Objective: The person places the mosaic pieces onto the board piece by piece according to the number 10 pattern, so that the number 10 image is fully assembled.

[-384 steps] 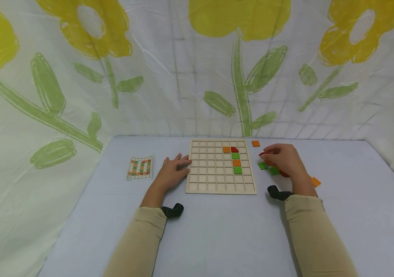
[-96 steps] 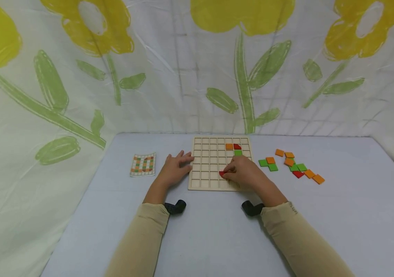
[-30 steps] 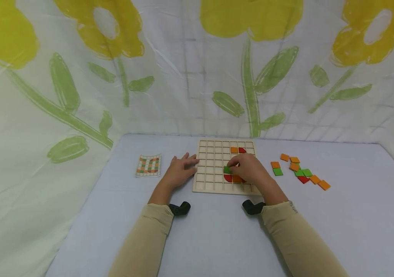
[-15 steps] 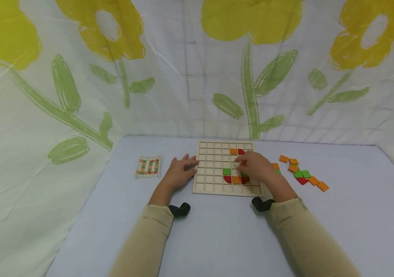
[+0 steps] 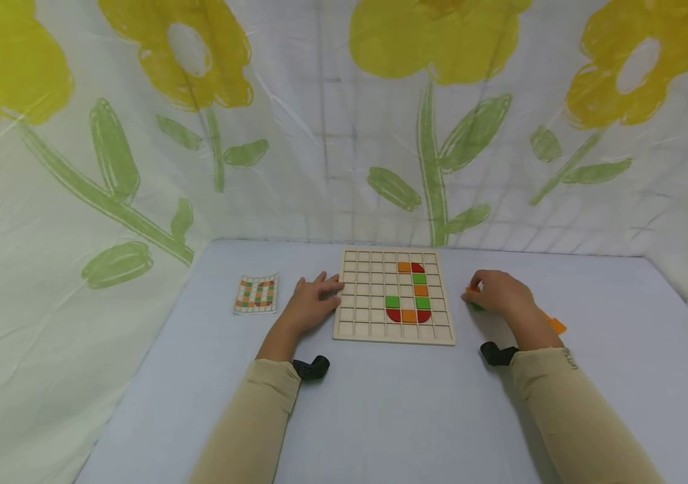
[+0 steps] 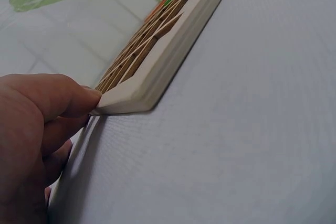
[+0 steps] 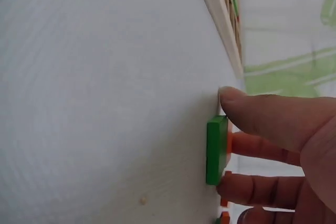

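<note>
A pale wooden grid board [image 5: 356, 323] lies mid-table, with orange, green and red tiles set in a J shape. My left hand [image 5: 312, 304] rests at its left edge, fingers spread. In the left wrist view, the thumb [image 6: 86, 99] touches the board's side. My right hand [image 5: 504, 294] is beyond the board's right edge, over loose tiles. In the right wrist view, its thumb and fingers lie around a green tile [image 7: 214, 150] and an orange tile [image 7: 229, 141] beside it. Whether they pinch either tile is unclear.
A small printed pattern card [image 5: 256, 294] lies left of the left hand. More loose tiles lie right of the board, mostly hidden by the right hand; an orange tile [image 5: 556, 325] shows beside the wrist. A flowered curtain [image 5: 295, 168] hangs behind the table.
Over the longer span, green, red and orange tiles were added to the board's lower part. In the last second, my right hand left the board and moved right to the loose tiles.
</note>
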Tool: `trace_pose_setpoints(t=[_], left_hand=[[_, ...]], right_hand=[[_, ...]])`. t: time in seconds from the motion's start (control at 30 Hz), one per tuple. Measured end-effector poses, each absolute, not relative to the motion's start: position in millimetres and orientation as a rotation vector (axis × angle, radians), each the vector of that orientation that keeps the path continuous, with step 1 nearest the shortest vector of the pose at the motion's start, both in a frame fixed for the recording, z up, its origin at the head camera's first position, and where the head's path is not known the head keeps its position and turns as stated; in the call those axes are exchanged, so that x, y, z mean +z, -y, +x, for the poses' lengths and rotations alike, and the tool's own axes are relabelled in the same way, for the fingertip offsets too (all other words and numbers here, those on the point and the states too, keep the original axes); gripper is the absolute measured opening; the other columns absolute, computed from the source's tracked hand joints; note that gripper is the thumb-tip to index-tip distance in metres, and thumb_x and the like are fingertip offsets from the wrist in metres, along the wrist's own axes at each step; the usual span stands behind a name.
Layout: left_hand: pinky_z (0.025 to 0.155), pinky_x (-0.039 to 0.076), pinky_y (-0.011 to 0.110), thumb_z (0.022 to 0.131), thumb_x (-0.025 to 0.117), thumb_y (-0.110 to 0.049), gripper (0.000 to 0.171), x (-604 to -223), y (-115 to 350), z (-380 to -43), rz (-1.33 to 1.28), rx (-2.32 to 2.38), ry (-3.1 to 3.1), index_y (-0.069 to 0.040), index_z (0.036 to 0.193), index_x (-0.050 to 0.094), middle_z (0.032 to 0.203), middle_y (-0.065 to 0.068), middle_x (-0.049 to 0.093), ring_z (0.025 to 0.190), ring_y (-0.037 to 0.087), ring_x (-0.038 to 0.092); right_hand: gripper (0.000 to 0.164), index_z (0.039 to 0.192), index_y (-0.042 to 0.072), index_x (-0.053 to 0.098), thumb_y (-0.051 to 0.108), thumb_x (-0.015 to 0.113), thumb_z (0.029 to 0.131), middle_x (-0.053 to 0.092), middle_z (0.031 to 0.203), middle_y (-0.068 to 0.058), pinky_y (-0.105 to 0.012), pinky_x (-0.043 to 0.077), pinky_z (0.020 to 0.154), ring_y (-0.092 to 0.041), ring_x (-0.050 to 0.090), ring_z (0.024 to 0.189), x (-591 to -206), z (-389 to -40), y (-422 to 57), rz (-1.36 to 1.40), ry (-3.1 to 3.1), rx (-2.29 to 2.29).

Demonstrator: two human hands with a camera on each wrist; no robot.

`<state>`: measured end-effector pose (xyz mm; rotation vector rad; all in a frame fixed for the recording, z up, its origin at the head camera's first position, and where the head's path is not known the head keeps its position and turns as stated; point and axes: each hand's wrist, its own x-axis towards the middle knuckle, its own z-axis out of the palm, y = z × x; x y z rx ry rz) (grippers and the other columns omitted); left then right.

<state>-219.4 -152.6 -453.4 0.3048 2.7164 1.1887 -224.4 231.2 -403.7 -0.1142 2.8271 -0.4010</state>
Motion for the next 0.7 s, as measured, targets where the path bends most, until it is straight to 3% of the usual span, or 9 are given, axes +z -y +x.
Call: trace_pose_setpoints(t=[0.2,0.43,0.7], left_hand=[[0.125,-0.007,0.043,0.097,0.061,-0.027,0.038,-453.7,152.4,-219.8,0.295,1.190,-2.713,-0.020,0.134,0.062,0.153,-0.009,0.043,0.151,0.015,0.020],[0.125,-0.008,0.042,0.097,0.060,-0.029,0.038,-455.0,153.5,-220.5,0.315,1.161,-2.705,-0.021,0.135,0.062,0.154,-0.011,0.041,0.151,0.015,0.019],[0.125,-0.008,0.041,0.097,0.061,-0.026,0.038,-457.3,154.8,-221.7,0.330,1.183,-2.713,-0.020,0.134,0.062,0.153,-0.010,0.043,0.151,0.015,0.021]], right_hand=[[0.023,0.100,0.007,0.065,0.028,0.064,0.091,0.064,0.090,-0.010,-0.033,0.045,0.059,-0.023,0.054,0.074,-406.1,-230.4,-228.9,-0.142,-2.830,-0.366],[0.029,0.117,0.004,0.067,0.016,0.059,0.092,0.069,0.110,-0.017,-0.044,0.054,0.074,-0.028,0.064,0.089,-394.1,-238.8,-216.8,-0.268,-2.860,-0.384],[0.014,0.103,0.008,0.075,0.008,0.066,0.091,0.072,0.105,-0.008,-0.043,0.056,0.082,-0.028,0.063,0.099,-380.1,-246.7,-174.3,-0.520,-2.836,-0.692]])
